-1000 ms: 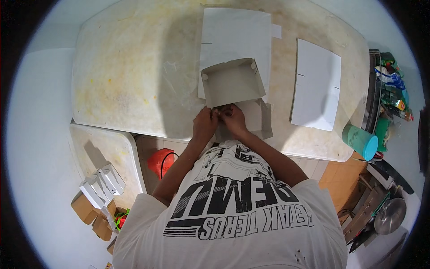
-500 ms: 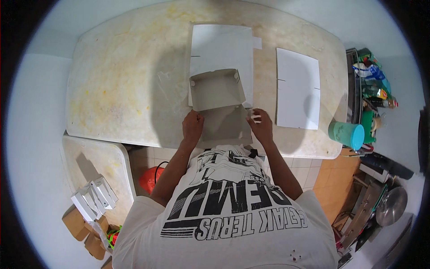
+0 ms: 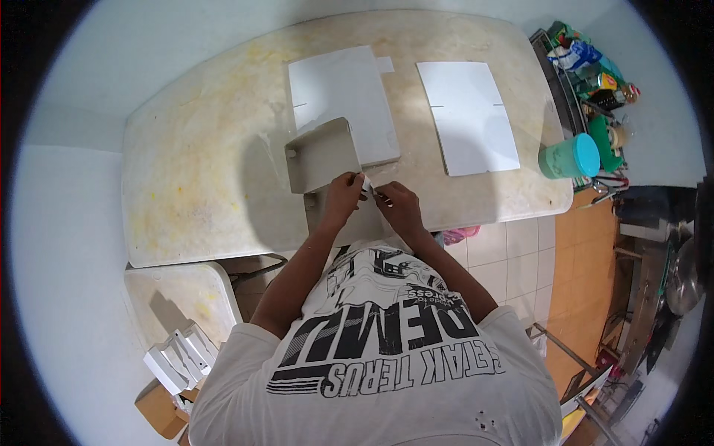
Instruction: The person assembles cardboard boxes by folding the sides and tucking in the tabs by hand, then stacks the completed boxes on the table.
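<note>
Stained white table (image 3: 201, 156) filled the head view's upper half, flat white cardboard (image 3: 335, 82) at twelve o'clock. Half a second on, the left hand (image 3: 342, 199) had left the open grey box's (image 3: 323, 157) left edge to join the right hand (image 3: 401, 207), concentrating work there. Left fingers pinched a small white flap (image 3: 367, 183); what the right's bunched fingertips held, I couldn't tell. The box's far half sat at ten o'clock from both.

The hands (image 3: 341, 199), lately apart, have drawn together at the grey box (image 3: 324, 159).
</note>
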Tool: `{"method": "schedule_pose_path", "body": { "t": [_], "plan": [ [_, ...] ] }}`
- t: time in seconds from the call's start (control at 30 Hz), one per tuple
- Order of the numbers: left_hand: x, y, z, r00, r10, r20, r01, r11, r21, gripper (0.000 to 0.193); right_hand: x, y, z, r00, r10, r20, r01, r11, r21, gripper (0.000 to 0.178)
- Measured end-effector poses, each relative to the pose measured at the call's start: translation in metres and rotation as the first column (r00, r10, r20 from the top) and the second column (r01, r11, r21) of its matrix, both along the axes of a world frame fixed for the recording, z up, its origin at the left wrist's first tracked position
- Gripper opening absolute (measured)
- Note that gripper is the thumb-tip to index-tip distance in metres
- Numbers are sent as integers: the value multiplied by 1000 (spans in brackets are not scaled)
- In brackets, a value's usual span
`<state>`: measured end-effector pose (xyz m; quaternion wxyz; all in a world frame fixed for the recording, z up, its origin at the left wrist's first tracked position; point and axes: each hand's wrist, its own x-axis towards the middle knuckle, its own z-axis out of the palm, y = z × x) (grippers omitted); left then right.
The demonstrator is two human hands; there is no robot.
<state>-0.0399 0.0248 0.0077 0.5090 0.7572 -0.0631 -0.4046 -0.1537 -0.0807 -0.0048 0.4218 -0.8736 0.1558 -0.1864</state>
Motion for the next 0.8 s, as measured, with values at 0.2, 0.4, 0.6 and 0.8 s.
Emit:
{"method": "schedule_pose_path", "body": {
  "t": [0.2,0.4,0.6,0.8],
  "plan": [
    [-7,13,-22,1000,-7,-10,6,997,-81,32,10,0,-11,985,-147,-92,172,900,400,34],
    [-24,13,-30,996,95,3,-94,995,-25,27,13,-5,-36,935,-179,-306,350,600,720,51],
    [-19,9,-39,987,105,-121,-121,984,-132,24,11,-9,-48,950,-99,-295,299,554,777,57],
    [-15,7,-42,933,141,-331,-204,965,-164,25,12,-6,-40,912,-186,-366,408,503,761,58]
  ]
}}
